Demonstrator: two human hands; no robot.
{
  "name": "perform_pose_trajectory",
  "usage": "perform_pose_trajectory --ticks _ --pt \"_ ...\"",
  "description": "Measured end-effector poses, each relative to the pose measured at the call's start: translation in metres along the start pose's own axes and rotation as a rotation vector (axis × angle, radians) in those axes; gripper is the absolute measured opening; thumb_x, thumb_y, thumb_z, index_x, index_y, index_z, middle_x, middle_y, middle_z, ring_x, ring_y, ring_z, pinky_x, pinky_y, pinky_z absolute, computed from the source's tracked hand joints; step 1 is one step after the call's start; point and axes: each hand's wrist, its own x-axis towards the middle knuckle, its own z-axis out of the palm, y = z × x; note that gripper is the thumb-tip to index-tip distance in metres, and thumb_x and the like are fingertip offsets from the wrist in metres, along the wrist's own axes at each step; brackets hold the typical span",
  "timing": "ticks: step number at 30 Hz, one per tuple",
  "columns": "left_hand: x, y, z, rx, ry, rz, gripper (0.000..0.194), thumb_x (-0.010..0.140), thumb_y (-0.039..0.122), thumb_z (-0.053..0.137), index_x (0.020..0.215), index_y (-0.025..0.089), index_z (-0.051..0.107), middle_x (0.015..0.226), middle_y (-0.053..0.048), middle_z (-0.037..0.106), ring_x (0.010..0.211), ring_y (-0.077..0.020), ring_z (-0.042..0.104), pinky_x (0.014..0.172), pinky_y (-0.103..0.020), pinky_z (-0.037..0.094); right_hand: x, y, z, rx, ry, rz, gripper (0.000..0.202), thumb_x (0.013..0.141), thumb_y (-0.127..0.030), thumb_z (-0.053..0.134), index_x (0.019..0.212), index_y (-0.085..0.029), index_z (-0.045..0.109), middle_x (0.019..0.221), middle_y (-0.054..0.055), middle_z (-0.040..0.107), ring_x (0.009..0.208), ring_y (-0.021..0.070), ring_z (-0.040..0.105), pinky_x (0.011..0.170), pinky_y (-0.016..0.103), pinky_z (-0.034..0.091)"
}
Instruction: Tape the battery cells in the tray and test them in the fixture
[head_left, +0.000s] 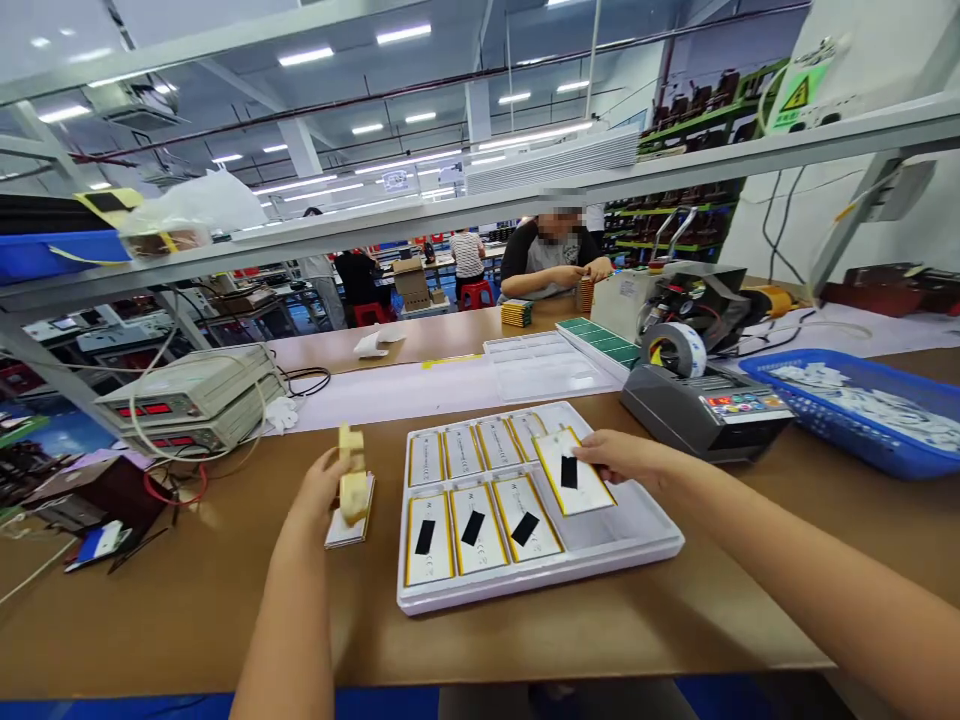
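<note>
My right hand [616,456] pinches the right edge of a flat pouch battery [553,470], white with yellow edges and a black strip on its face. It is held tilted over the right part of a white plastic tray [619,545]. Three batteries with black strips lie in the tray's near row, among them one at the left [430,560]. Several without strips fill the far row. Left of the tray, my left hand [324,490] is closed around a pale yellow notched block [352,480]. Beneath the block lies a small white stack [341,532]; I cannot tell whether they touch.
A grey tape dispenser [697,410] stands behind the tray on the right, beside a blue basket [847,440] of white pieces. Stacked instruments [202,395] with red displays stand left. A metal shelf bar [420,215] crosses overhead. Across the bench a person [540,260] handles a stack.
</note>
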Motion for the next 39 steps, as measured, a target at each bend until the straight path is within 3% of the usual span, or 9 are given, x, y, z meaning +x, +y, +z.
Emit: perform_pose_trajectory --ticks 4,7,9,14,18,21,25,33,39 --pt "-0.021 -0.001 0.057 -0.696 -0.616 -0.206 0.037 0.067 0.027 0.051 0.1 0.012 0.055 0.076 -0.01 0.063 0.074 -0.0249 0.061 0.069 -0.042 0.047 0.01 -0.043 0.023 0.084 -0.018 -0.178 0.02 0.075 -0.03 0.052 0.062 -0.015 0.046 0.047 -0.006 0.038 0.041 0.0045 0.03 0.041 0.018 0.024" --pt "-0.029 -0.007 0.096 -0.859 -0.826 -0.321 0.042 0.076 0.039 0.046 0.108 0.012 0.052 0.084 -0.012 0.065 0.082 -0.0259 0.061 0.077 -0.044 0.044 0.027 -0.078 0.058 0.022 -0.004 -0.283 0.017 0.08 -0.022 0.043 0.069 -0.014 0.052 0.055 -0.003 0.048 0.045 0.0053 0.037 0.044 0.018 0.029" --pt "-0.031 -0.011 0.108 -0.908 -0.899 -0.318 0.047 0.078 0.046 0.042 0.111 0.013 0.051 0.089 -0.012 0.065 0.087 -0.0267 0.06 0.082 -0.045 0.041 0.04 -0.093 0.08 -0.11 0.04 -0.34 0.018 0.081 -0.021 0.041 0.076 -0.012 0.056 0.066 0.001 0.056 0.052 0.0065 0.044 0.049 0.018 0.033" --pt "-0.026 -0.019 0.1 -0.956 -0.881 -0.24 0.049 0.077 0.052 0.039 0.101 0.014 0.057 0.088 -0.013 0.066 0.086 -0.0284 0.06 0.082 -0.047 0.041 0.057 -0.104 0.096 -0.481 0.113 -0.393 0.029 0.078 -0.041 0.048 0.078 -0.015 0.061 0.074 0.004 0.063 0.064 0.014 0.054 0.055 0.022 0.036" --pt "-0.019 -0.022 0.093 -1.04 -0.839 -0.179 0.06 0.074 0.059 0.038 0.108 0.011 0.053 0.099 -0.017 0.062 0.095 -0.0309 0.056 0.082 -0.048 0.041 0.063 -0.089 0.049 -1.021 0.406 -0.248 0.038 0.084 -0.045 0.032 0.093 -0.02 0.059 0.093 0.009 0.063 0.082 0.021 0.057 0.062 0.027 0.039" --pt "-0.01 -0.023 0.091 -1.083 -0.814 -0.174 0.064 0.072 0.061 0.039 0.112 0.013 0.051 0.102 -0.015 0.06 0.099 -0.0313 0.053 0.083 -0.049 0.04 0.069 -0.067 0.002 -1.172 0.426 -0.162 0.028 0.083 -0.031 0.038 0.094 -0.016 0.06 0.098 0.014 0.062 0.089 0.0237 0.056 0.067 0.029 0.04" --pt "0.0 -0.025 0.088 -1.064 -0.805 -0.196 0.064 0.071 0.063 0.04 0.112 0.015 0.05 0.101 -0.014 0.061 0.093 -0.0297 0.056 0.081 -0.049 0.042 0.076 -0.042 -0.025 -1.25 0.375 -0.171 0.024 0.08 -0.025 0.043 0.092 -0.014 0.061 0.095 0.014 0.063 0.09 0.0247 0.056 0.071 0.032 0.04" --pt "0.003 -0.03 0.081 -1.058 -0.678 -0.267 0.063 0.067 0.063 0.044 0.106 0.015 0.054 0.093 -0.013 0.062 0.082 -0.0261 0.059 0.078 -0.046 0.045 0.1 -0.025 -0.013 -1.14 0.33 -0.193 0.024 0.079 -0.02 0.045 0.095 -0.011 0.059 0.103 0.019 0.058 0.101 0.0281 0.05 0.083 0.038 0.034" --pt "0.005 -0.034 0.083 -1.107 -0.664 -0.261 0.06 0.068 0.062 0.045 0.105 0.015 0.054 0.091 -0.013 0.062 0.081 -0.0268 0.059 0.077 -0.049 0.044 0.103 -0.024 -0.01 -0.804 0.228 -0.102 0.04 0.088 -0.035 0.027 0.086 -0.013 0.061 0.08 0.007 0.063 0.069 0.0139 0.055 0.062 0.024 0.041"
